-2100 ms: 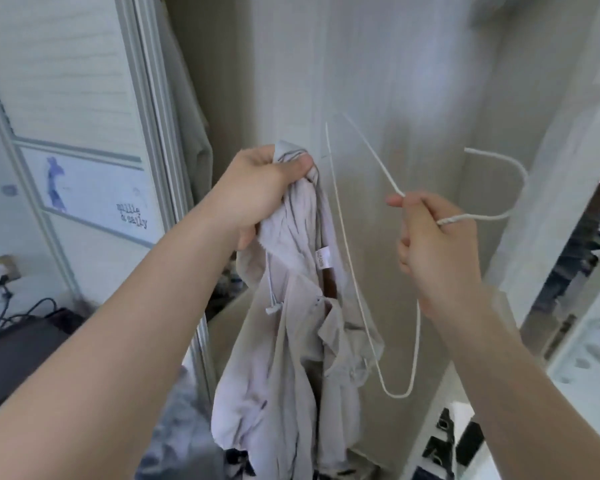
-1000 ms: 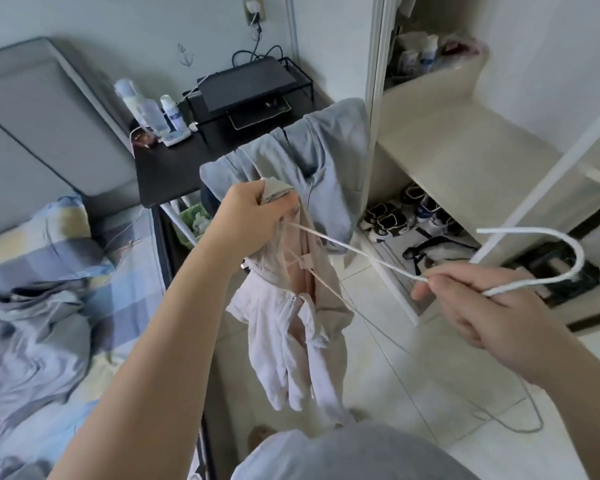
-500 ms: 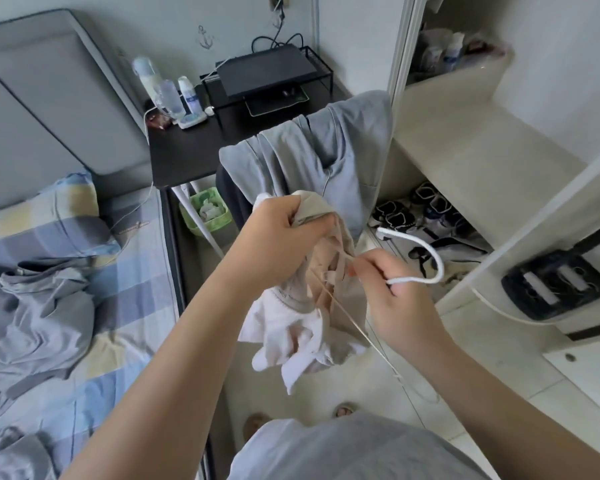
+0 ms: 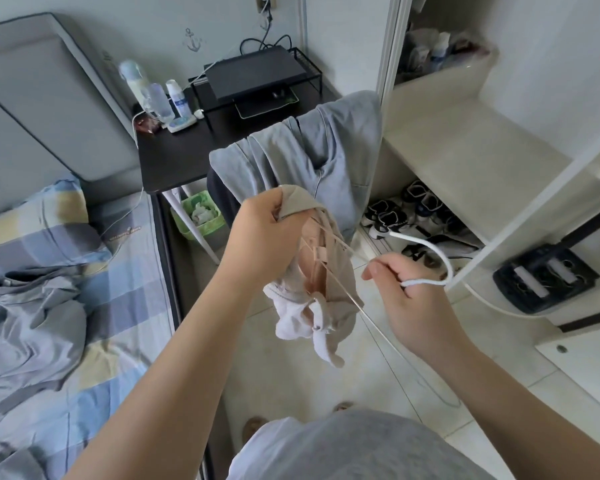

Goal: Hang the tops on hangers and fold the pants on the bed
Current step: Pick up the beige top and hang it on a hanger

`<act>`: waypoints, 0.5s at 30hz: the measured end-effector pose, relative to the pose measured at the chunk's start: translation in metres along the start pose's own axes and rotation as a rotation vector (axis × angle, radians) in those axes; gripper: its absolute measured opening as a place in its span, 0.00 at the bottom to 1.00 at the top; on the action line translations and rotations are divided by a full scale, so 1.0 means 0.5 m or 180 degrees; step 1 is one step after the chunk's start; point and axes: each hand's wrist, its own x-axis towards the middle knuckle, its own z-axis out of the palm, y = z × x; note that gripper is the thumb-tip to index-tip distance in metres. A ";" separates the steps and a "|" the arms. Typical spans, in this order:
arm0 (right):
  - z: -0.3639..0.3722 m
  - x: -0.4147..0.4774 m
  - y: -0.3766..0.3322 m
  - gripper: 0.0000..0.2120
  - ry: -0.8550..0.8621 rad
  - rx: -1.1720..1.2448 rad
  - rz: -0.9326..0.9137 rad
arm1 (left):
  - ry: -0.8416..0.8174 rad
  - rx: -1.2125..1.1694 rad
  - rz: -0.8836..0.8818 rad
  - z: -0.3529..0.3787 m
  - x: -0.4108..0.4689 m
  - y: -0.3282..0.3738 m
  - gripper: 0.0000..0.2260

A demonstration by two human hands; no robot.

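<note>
My left hand (image 4: 264, 237) grips the collar of a pale beige top (image 4: 323, 299), which hangs bunched below it above the floor. My right hand (image 4: 406, 299) pinches the neck of a white wire hanger (image 4: 426, 251) just under its hook. One thin arm of the hanger runs up inside the top's neck opening; the other arm slants down past the cloth towards the floor. On the bed at the left lies a crumpled grey garment (image 4: 25, 327) on a checked blue and yellow sheet (image 4: 118, 306).
A grey hoodie (image 4: 298, 157) hangs over a chair back just beyond my hands. Behind it stands a black side table (image 4: 174, 157) with bottles and a black device. At right are open wardrobe shelves (image 4: 465, 161), shoes (image 4: 413, 209) and a black scale (image 4: 544, 275).
My view dropped from the wardrobe wall to the floor and bed. My right hand brought the hanger in close to the top, and one hanger arm now sits inside the neck opening.
</note>
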 end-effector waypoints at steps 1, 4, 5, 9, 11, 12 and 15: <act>0.008 0.010 0.005 0.11 0.0006 -0.0053 0.0069 | -0.0169 -0.0038 0.0054 0.010 -0.009 0.010 0.09; 0.024 0.036 0.010 0.12 -0.0063 -0.0109 0.0176 | -0.0552 -0.0076 0.0127 0.032 -0.028 0.033 0.14; 0.024 0.038 0.010 0.13 -0.0047 0.0067 0.0143 | -0.0628 -0.0074 0.0118 0.035 -0.030 0.037 0.13; 0.014 0.029 0.000 0.12 0.0008 0.0705 -0.0072 | -0.0901 0.0061 -0.0032 0.037 -0.031 0.033 0.05; 0.012 0.030 0.004 0.13 -0.0100 0.0732 0.0012 | -0.0986 0.0138 0.0001 0.044 -0.039 0.028 0.06; 0.010 0.029 0.007 0.14 -0.0180 0.0772 0.0050 | -0.0996 0.0203 0.0020 0.048 -0.045 0.028 0.06; 0.002 0.016 0.009 0.13 -0.0369 0.0997 0.0132 | -0.1068 0.0519 0.0071 0.056 -0.053 0.031 0.08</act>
